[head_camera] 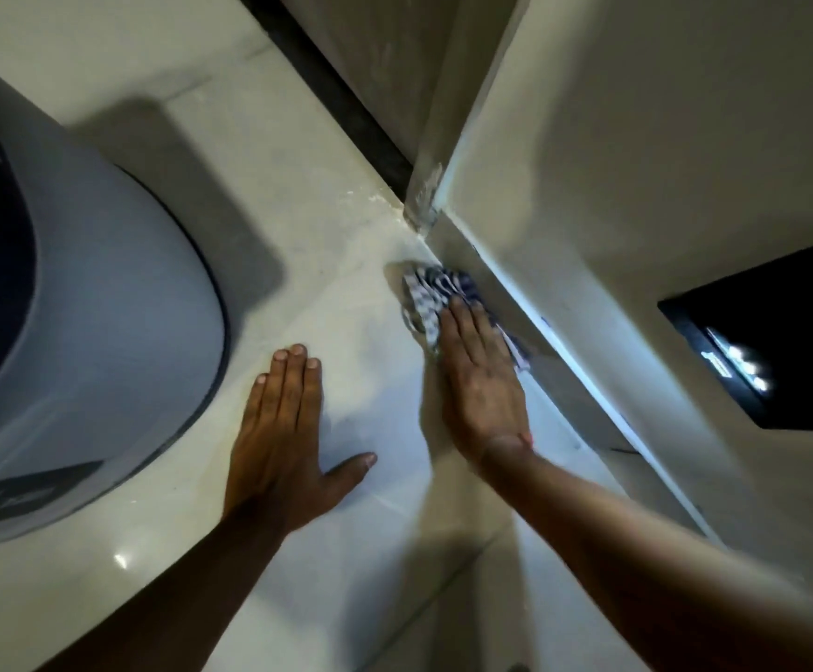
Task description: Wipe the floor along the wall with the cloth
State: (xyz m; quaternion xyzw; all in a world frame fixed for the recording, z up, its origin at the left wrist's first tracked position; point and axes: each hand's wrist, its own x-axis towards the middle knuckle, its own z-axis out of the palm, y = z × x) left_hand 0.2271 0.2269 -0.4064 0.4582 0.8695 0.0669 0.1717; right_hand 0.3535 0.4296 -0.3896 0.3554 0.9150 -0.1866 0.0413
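While right hand [479, 380] presses cloth [426, 295] flat-palmed against wall [588, 293] edge | left hand [283, 429] spread wide, open floor [297, 264] ahead

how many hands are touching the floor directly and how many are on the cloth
1 directly, 1 on the cloth. The left hand lies flat on the bare floor beside the white appliance. The right hand presses the blue-and-white cloth against the wall base.

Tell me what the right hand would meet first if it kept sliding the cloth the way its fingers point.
Probably the wall corner. The right hand presses the checked cloth flat against the skirting, fingers aimed along the wall toward that jutting corner. Only bare floor lies between, though depth is hard to judge.
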